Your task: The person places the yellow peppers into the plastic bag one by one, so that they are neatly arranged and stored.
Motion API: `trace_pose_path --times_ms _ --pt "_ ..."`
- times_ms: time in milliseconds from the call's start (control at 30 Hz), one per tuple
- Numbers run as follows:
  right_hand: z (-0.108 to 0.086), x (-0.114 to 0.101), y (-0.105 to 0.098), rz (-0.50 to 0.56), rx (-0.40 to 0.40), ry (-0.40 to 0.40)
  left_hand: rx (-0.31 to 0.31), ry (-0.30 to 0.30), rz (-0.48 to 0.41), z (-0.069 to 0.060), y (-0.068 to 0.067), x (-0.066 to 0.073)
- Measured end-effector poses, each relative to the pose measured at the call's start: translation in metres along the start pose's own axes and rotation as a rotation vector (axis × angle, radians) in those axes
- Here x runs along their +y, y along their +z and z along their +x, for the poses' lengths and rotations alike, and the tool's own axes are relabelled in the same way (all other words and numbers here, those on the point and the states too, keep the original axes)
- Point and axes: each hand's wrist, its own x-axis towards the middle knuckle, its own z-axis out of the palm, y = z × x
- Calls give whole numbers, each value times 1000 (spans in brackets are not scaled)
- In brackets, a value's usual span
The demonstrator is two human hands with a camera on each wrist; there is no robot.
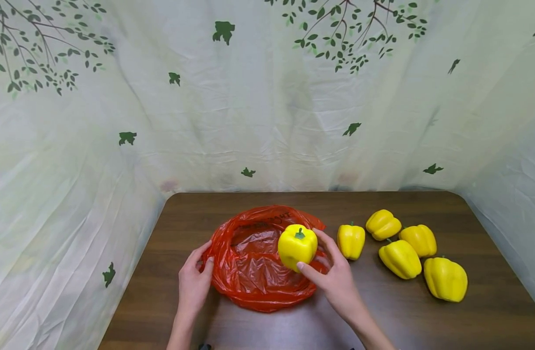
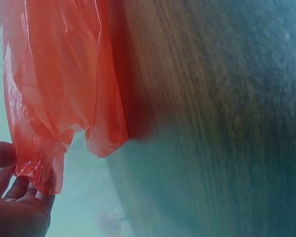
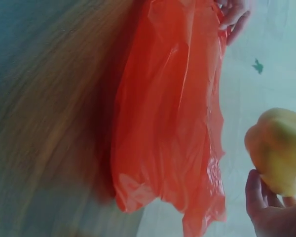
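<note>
Right grip point(image 1: 336, 276) holds 1 pepper point(image 1: 297, 252), likely light, slick, best taken by its sides; left grip point(image 1: 194, 281) pinches flimsy bag point(image 1: 267, 300); 5 peppers point(image 1: 400, 259) toward table's point(image 1: 490, 323) right edge.

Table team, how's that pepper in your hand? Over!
Left hand holds red plastic bag. Right hand grips yellow bell pepper above bag's opening. No obstruction visible. Over.

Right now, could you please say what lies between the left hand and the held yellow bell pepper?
The open red plastic bag lies between them in the head view.
</note>
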Motion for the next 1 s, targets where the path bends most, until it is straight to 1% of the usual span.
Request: trace_pose_path --times_ms 100,233,333,433,567,767,1000 --pt "5 -1 5 -8 -22 -8 -1 1 1 -1 0 0" --pt "12 -1 10 -43 -47 -28 4 6 7 -1 0 0" --pt "17 0 14 -37 -70 -36 9 12 9 -1 0 -1" --pt "21 1 17 -26 -89 -31 9 20 5 0 1 -1" --pt "27 1 22 -37 -116 -16 6 26 -14 0 2 -2" --pt "36 -2 27 -99 -144 -24 7 42 -30 0 2 -3" --pt "47 -7 35 -168 -169 19 20 48 -26 0 2 -1"
